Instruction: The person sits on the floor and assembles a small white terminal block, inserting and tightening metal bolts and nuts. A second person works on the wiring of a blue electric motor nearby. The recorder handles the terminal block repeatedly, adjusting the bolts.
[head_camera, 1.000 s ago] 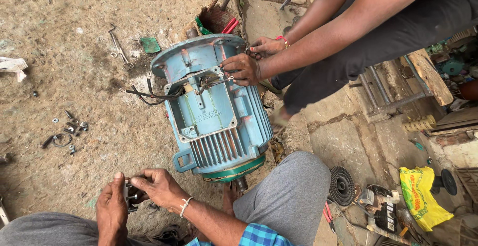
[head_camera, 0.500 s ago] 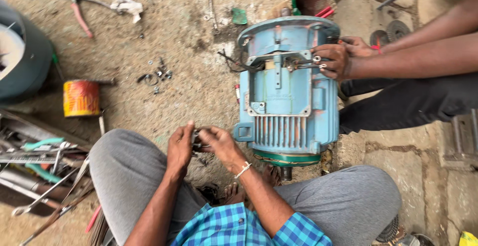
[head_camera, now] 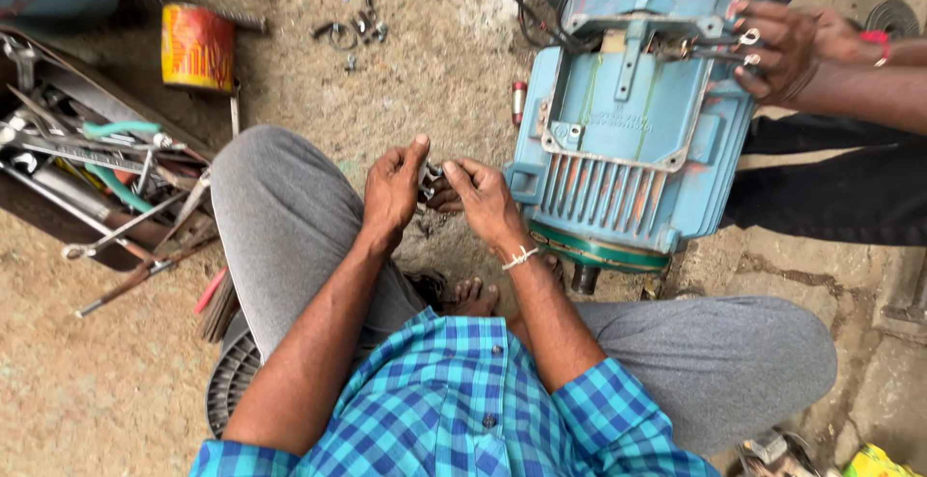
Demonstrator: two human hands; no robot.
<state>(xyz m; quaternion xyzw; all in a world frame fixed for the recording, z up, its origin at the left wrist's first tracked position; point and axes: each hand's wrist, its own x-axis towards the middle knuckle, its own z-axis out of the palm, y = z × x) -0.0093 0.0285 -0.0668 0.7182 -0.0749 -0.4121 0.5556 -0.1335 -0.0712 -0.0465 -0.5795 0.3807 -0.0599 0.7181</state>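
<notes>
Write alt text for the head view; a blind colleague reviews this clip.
A seated person's left hand and right hand pinch a small dark metal part beside a blue electric motor. Another person's hand handles the motor's wires; an open toolbox lies on the left.

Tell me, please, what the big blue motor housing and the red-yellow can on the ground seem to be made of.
The blue motor housing looks like cast metal, painted light blue: it has molded cooling fins and chipped, worn paint. The red-yellow can appears to be thin sheet metal with a printed glossy label, though dirt leaves this uncertain.
</notes>
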